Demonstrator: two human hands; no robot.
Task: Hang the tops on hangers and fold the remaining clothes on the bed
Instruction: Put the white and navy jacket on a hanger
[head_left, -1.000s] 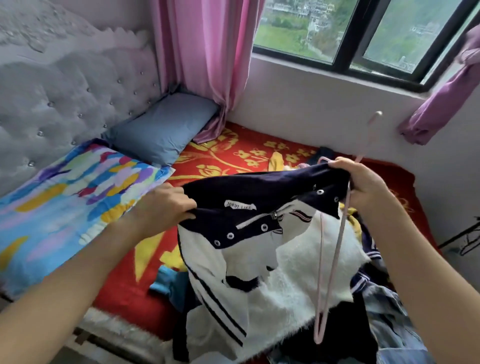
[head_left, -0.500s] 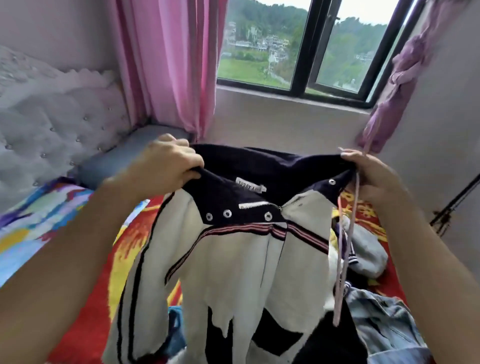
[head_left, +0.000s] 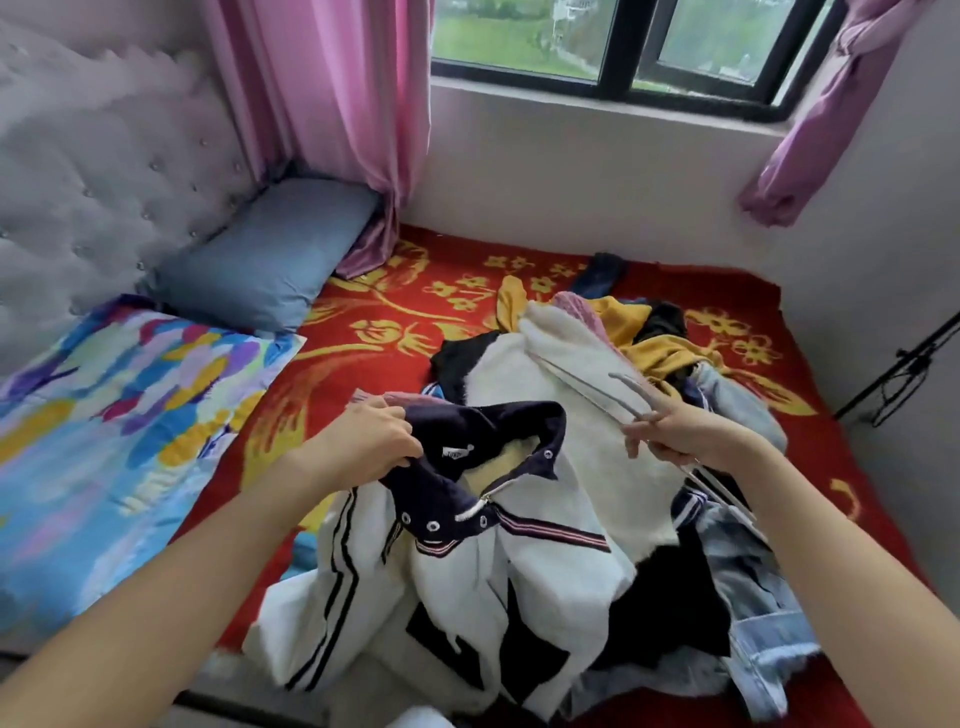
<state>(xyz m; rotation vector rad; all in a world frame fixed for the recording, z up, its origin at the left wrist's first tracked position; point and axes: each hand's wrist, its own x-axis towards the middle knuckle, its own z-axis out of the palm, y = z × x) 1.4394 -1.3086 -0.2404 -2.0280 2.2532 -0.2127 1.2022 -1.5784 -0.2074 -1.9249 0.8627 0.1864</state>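
The left hand (head_left: 363, 447) grips the navy collar (head_left: 498, 421) of the white jacket (head_left: 519, 571), which slumps at the near edge of the bed (head_left: 415, 291), while the right hand (head_left: 685, 439) pinches the pale hanger (head_left: 638, 389) just right of it, some fingers splayed. With only one side of the collar held, the neck may sag shut, so the hanger could snag the lining (head_left: 493, 465) or twist in that light pinch.

The only writing I can spot is on a small white label (head_left: 456, 452) sewn inside the navy collar (head_left: 485, 423) of the white jacket (head_left: 545, 582), its dark letters too blurred and tucked away to read.
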